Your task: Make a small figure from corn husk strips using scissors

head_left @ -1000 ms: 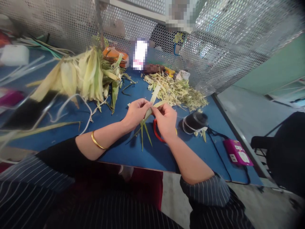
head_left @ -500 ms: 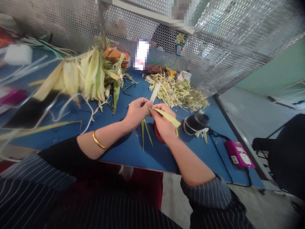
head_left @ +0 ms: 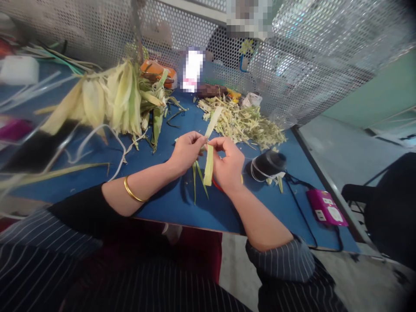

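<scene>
Over the blue table (head_left: 162,208), both hands meet around pale green husk strips. My left hand (head_left: 186,151) pinches the strips where they cross, with one strip (head_left: 214,119) sticking up beyond the fingers and thin ends (head_left: 195,182) hanging below. My right hand (head_left: 227,162) is closed at the same spot, thumb and forefinger at the top of a wider strip (head_left: 209,167) that hangs down in front of it. A red ring-shaped object (head_left: 217,184) lies partly hidden behind my right hand. The exact crossing point is hidden by fingertips.
A bunch of corn husks (head_left: 123,99) lies at the left, a heap of shredded husk (head_left: 243,123) at the back. A black spool with white string (head_left: 266,166) stands right of my right hand. Further right is a magenta box (head_left: 326,208). A perforated metal screen (head_left: 312,65) rises behind.
The wider strip, which pointed right across my right hand, now hangs downward. My right hand has turned slightly, its fingers more bent at the crossing. The view has shifted slightly.
</scene>
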